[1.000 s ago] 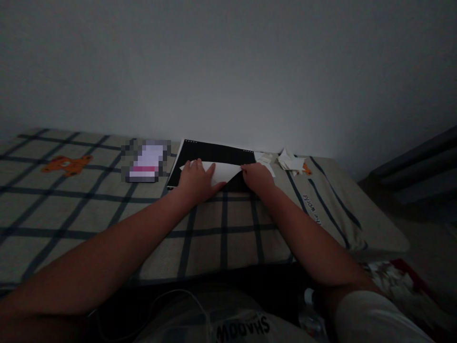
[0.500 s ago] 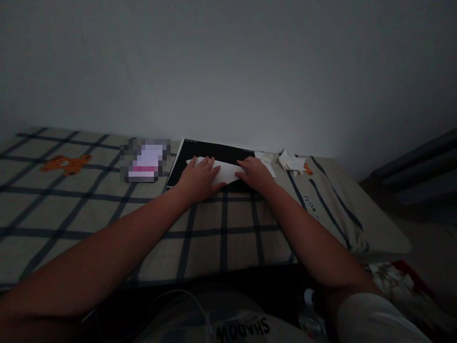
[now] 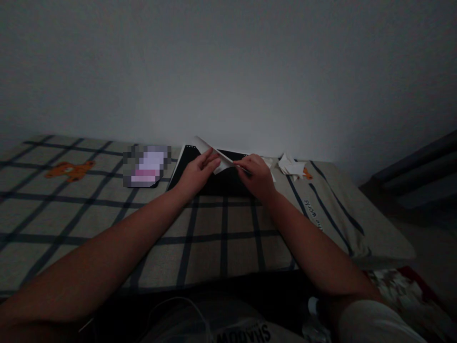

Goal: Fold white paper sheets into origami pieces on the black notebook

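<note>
Paper (image 3: 224, 167), white and thin, is lifted at a slant above the black pad (image 3: 228, 186), which is my landmark. The right hand (image 3: 257, 175) pinches its lower end between thumb and fingers. The left hand (image 3: 199, 171) has its fingers bent and its thumb near them, touching the other part; whether it really pinches, I cannot tell. As I judge, at least one fold is made, because a narrow raised edge runs along the sheet, but the form looks unfinished; how many folds are left is not shown.

Right of the pad, just beside it, lie loose white papers (image 3: 270, 164), and farther right a crumpled paper piece (image 3: 291, 166). Left of the pad is a phone (image 3: 146, 164) with a blurred screen. All rest on checked cloth (image 3: 207, 243).

Nearer to the person than the pad, far to the right, a red container (image 3: 423, 287) seems to hold many paper scraps (image 3: 396, 283). A clear bottle (image 3: 314, 320) with a white cap stands left of it; its content is too dark to tell.
</note>
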Available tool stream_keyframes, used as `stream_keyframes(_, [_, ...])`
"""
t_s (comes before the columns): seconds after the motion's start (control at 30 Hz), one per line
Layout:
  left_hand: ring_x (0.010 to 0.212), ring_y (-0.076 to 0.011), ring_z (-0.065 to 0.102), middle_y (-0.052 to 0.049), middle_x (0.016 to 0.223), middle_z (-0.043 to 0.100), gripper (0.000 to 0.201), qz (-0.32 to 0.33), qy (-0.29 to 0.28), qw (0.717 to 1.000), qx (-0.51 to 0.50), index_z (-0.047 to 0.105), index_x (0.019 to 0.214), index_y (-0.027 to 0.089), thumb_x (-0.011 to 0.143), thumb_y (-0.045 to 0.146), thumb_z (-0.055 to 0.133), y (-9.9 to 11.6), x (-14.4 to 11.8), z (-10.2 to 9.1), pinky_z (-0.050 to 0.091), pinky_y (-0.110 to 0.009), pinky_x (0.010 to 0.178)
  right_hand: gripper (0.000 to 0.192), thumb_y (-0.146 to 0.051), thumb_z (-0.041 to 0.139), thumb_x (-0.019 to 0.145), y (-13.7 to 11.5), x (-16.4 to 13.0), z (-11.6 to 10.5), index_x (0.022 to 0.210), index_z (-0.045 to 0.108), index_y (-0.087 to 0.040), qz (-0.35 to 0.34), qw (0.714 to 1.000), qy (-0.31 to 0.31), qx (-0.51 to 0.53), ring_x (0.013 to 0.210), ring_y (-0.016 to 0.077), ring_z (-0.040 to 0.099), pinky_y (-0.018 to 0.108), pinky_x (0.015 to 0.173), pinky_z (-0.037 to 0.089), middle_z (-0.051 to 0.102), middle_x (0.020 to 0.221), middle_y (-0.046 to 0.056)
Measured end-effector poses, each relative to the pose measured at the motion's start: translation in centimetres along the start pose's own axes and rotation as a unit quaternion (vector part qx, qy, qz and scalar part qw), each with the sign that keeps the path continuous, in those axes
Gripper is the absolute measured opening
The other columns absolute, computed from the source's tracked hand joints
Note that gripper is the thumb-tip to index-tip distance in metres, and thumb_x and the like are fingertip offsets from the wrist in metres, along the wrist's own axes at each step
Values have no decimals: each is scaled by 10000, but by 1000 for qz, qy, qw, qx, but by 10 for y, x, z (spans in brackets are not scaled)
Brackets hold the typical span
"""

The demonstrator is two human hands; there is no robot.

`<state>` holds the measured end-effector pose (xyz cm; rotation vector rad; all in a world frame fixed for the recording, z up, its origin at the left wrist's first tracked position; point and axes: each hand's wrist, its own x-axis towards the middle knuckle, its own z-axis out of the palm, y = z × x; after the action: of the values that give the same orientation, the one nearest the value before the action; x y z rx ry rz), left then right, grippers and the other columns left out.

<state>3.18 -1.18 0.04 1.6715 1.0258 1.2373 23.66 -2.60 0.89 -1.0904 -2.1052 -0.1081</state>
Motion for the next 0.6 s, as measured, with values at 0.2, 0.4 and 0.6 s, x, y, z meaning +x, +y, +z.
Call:
stream_keyframes(0.2, [1041,-226,647,-82,1064,704,292,-81,101,976,-178,622,978,164,845,424,601,-2,4,-2,536,-391,910,263,-358,498,928,-10,-5,3,1059,693,-239,-120,985,-124,1,1005,207,543,375,889,386,650,1069,75])
stream_keyframes(0.4, [984,-222,667,-87,1016,719,238,-106,87,970,-199,636,947,155,835,364,611,-11,5,-7,541,-391,903,271,-398,485,920,-5,-3,3,940,673,-204,11,989,-16,146,923,176,575,349,861,442,653,921,62])
stream_keyframes(0.6, [1017,-223,667,-127,1101,709,292,-116,-7,970,-212,650,1046,137,858,356,602,-13,3,-5,528,-407,930,394,-458,615,779,19,3,21,1067,539,-199,293,882,8,368,655,137,571,267,603,469,608,715,-24])
